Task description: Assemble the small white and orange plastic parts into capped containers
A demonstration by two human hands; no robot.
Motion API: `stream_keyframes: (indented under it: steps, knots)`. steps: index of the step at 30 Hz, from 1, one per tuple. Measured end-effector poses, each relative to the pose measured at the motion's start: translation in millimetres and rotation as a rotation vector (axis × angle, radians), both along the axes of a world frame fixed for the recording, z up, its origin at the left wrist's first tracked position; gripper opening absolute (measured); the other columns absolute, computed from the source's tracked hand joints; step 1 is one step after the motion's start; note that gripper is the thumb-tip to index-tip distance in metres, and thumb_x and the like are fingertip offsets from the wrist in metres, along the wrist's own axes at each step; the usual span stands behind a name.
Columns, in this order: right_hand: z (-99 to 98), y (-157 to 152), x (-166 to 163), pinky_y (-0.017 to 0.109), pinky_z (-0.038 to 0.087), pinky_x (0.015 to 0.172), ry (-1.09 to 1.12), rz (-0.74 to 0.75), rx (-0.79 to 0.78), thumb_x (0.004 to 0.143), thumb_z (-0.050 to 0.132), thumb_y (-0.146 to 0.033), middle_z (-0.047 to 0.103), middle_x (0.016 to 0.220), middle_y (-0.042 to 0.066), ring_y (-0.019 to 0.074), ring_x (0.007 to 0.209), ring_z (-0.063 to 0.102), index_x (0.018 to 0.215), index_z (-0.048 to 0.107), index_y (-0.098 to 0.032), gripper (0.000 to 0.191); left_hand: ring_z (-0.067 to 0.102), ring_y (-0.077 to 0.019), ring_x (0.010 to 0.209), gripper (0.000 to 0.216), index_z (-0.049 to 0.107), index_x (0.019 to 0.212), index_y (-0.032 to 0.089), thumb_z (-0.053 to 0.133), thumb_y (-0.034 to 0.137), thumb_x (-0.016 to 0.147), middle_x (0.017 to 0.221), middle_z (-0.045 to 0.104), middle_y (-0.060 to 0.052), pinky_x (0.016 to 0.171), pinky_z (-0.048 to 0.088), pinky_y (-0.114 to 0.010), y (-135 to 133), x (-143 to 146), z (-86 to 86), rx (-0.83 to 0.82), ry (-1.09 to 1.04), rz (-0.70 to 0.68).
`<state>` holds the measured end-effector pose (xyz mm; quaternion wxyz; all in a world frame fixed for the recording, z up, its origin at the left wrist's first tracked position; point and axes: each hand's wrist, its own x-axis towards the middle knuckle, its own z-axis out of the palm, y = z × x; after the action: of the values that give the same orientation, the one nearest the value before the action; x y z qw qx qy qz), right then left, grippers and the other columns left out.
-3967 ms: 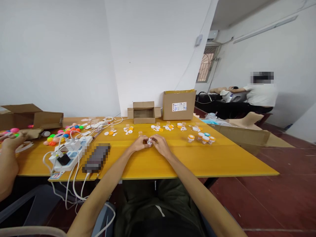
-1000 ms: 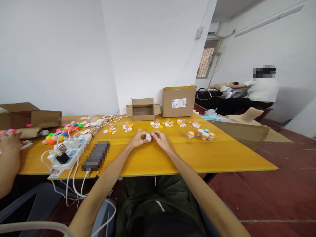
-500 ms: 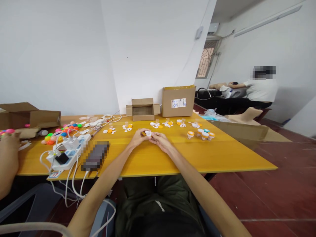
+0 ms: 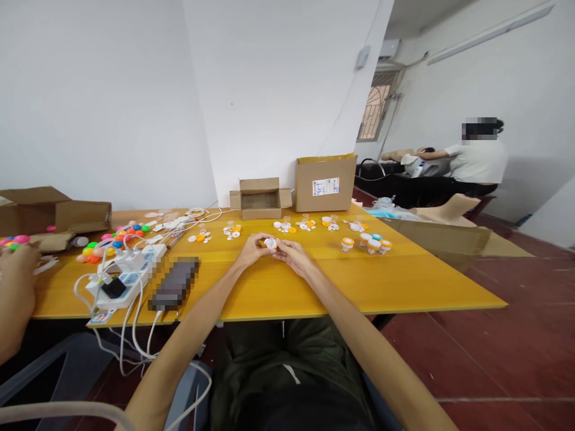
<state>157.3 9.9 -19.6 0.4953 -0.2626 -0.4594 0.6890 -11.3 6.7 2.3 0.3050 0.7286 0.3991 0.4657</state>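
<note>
Between both hands, above the yellow table [image 4: 287,293], is a small round white plastic part [image 4: 270,243]; its finer details are too small to make out. My left hand [image 4: 251,250] grips it from the left with curled thumb and fingers. From the right, the fingertips of my right hand [image 4: 291,256] pinch the same part. Just beyond the hands lie loose white and orange discs and rings [image 4: 285,227], grouped in small piles beside clear cups. Several finished-looking small clear cups with orange, white or teal lids [image 4: 374,244] stand to the right.
At left, a power strip [image 4: 130,281] trails white cables by a phone [image 4: 175,284]. Colourful balls [image 4: 105,242] lie behind it, near a co-worker's hand [image 4: 18,281]. An open carton [image 4: 260,206] and a closed box [image 4: 324,185] stand behind. Another person [image 4: 476,158] sits far right.
My hands stay in nearly the same place, with the white part turned slightly between the fingers. At the far left, the co-worker's hand has shifted a little among the balls.
</note>
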Motion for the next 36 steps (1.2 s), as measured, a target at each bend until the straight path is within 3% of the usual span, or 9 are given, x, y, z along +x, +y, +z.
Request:
stream_keyframes:
  steps: [8,22,30,36]
  knots:
    - [-1.1,1,0,0.031,0.057,0.082,-0.006,-0.001,-0.003,0.061,0.088,-0.042,0.075,0.082,0.003,0.0138,0.073,0.067,0.074,0.073,-0.02,0.03,0.06,-0.0196,0.09,0.03,0.071,0.09,0.021,0.081,0.033,0.064,0.091,0.071,-0.002,0.078,0.046,-0.03,-3,5,0.8,0.048,0.061,0.087]
    - [-3.1,1,-1,0.035,0.054,0.087,-0.055,-0.052,0.056,0.059,0.086,-0.047,0.07,0.074,0.003,0.0155,0.075,0.065,0.069,0.07,-0.018,0.035,0.057,-0.019,0.088,0.019,0.068,0.09,0.021,0.072,0.028,0.073,0.088,0.069,-0.001,0.082,0.046,-0.03,-9,7,0.9,0.133,0.191,0.106]
    - [-4.0,-1,-6,0.035,0.055,0.082,-0.156,-0.061,0.122,0.058,0.083,-0.055,0.064,0.065,0.001,0.0154,0.071,0.061,0.061,0.066,-0.017,0.042,0.056,-0.0174,0.081,0.012,0.064,0.086,0.02,0.067,0.025,0.075,0.082,0.065,0.0,0.08,0.046,-0.03,-14,3,3.4,0.138,0.257,0.058]
    - [-9.9,4,-10,0.032,0.05,0.073,-0.336,-0.136,0.251,0.068,0.074,-0.056,0.065,0.063,0.001,0.0182,0.069,0.06,0.062,0.067,-0.018,0.039,0.056,-0.0167,0.078,0.011,0.063,0.084,0.021,0.064,0.025,0.074,0.079,0.063,0.001,0.078,0.046,-0.028,-16,-1,5.2,0.11,0.322,0.066]
